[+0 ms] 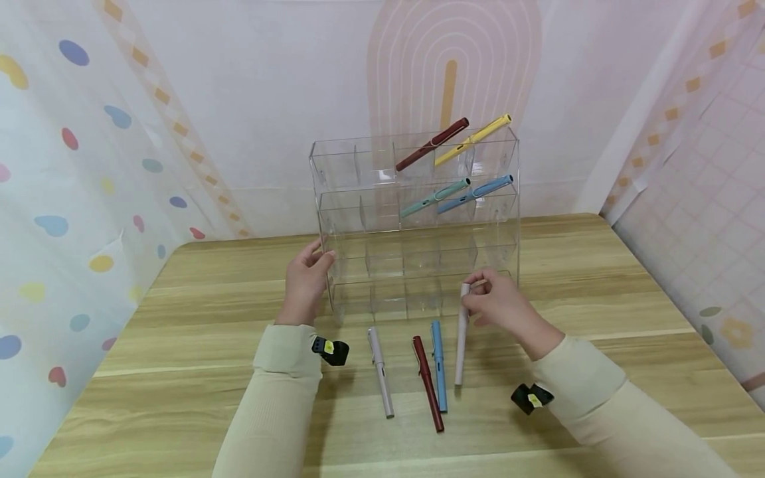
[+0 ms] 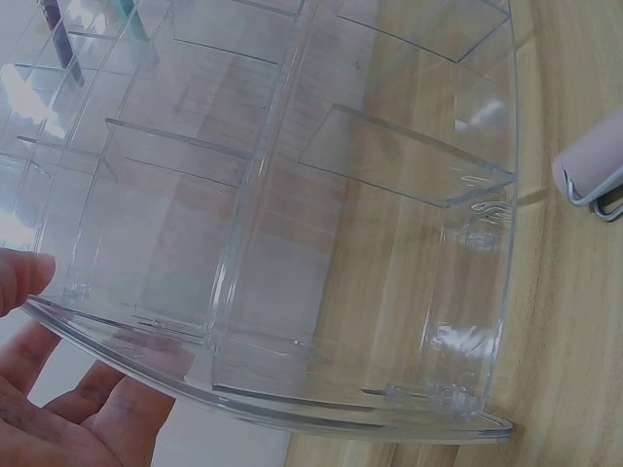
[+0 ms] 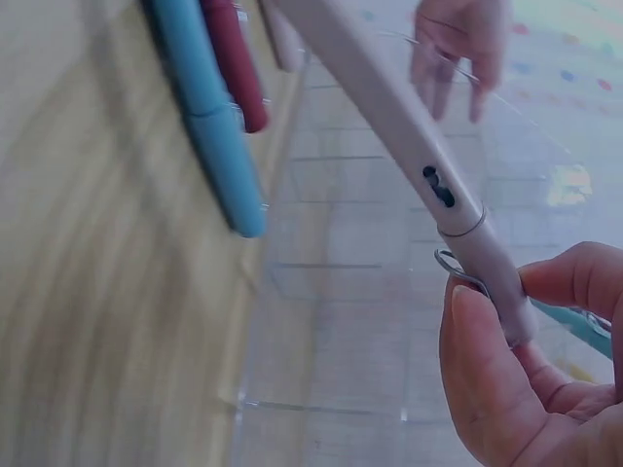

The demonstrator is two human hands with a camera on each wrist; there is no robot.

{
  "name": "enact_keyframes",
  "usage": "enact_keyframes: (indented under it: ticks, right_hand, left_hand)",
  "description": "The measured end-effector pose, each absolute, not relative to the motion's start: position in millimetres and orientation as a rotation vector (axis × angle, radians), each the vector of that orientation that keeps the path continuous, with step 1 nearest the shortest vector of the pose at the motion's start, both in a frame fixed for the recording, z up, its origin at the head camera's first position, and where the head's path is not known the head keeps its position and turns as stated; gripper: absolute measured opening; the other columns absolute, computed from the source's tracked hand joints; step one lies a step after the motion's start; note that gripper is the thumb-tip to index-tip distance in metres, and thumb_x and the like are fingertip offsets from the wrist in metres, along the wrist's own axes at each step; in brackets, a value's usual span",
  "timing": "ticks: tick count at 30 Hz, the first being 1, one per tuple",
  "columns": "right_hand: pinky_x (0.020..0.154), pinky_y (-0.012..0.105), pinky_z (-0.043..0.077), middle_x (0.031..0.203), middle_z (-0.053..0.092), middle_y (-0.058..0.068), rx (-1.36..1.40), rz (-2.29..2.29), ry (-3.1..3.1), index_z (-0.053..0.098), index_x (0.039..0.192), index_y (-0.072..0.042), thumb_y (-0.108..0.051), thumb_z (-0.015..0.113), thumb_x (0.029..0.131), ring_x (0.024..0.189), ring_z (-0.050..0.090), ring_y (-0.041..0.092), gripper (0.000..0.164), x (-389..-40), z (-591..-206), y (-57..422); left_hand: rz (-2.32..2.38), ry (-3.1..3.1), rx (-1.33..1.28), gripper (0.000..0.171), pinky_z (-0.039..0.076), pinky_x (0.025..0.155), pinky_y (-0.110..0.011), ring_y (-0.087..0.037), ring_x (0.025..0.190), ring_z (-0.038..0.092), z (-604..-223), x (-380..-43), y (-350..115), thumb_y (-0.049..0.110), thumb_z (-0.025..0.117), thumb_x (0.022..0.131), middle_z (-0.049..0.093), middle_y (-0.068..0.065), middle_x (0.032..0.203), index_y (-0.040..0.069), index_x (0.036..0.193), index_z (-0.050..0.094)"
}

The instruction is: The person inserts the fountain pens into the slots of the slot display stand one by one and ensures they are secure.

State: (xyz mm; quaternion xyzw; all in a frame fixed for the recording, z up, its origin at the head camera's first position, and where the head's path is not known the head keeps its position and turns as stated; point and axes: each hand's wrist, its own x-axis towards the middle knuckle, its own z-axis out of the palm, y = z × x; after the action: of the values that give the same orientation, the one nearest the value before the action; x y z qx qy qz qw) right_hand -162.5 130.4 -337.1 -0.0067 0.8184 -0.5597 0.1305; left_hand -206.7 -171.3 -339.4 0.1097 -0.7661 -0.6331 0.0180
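Observation:
My left hand [image 1: 306, 279] grips the left side of a clear acrylic display rack [image 1: 385, 255], thumb in front and fingers behind the side panel. In my right hand [image 1: 496, 302] a pale pink pen [image 1: 461, 348] is pinched near the end of its cap, its other end pointing down toward me. The right wrist view shows thumb and fingertips around that pen [image 3: 399, 112] by its metal clip. On the table before the rack lie a pale lilac pen [image 1: 381, 375], a dark red pen [image 1: 427, 384] and a blue pen [image 1: 439, 365], the last two close together.
Slanted in the rack's upper two tiers are a dark red pen [image 1: 433, 144], a yellow pen [image 1: 474, 140], a green pen [image 1: 436, 198] and a light blue pen [image 1: 476, 194]. The rack stands on a wood-grain table [image 1: 197, 372]. Patterned curtains [image 1: 269, 99] hang behind and beside it.

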Motion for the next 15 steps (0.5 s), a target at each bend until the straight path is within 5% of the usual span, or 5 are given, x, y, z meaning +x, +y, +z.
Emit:
enact_keyframes:
  ticks: [15]
  right_hand:
    - [0.066, 0.028, 0.056, 0.096, 0.057, 0.006, 0.064, -2.008, 2.364, 0.046, 0.123, 0.005, -0.004, 0.058, 0.092, 0.075, 0.063, 0.006, 0.035, -163.7, -313.2, 142.0]
  left_hand:
    - [-1.976, -2.369, 0.347, 0.049, 0.04, 0.081, -0.032, -0.025, 0.118, 0.046, -339.1, -207.6, -171.3, 0.022, 0.051, 0.1, 0.048, -0.013, 0.138, 0.017, 0.148, 0.041]
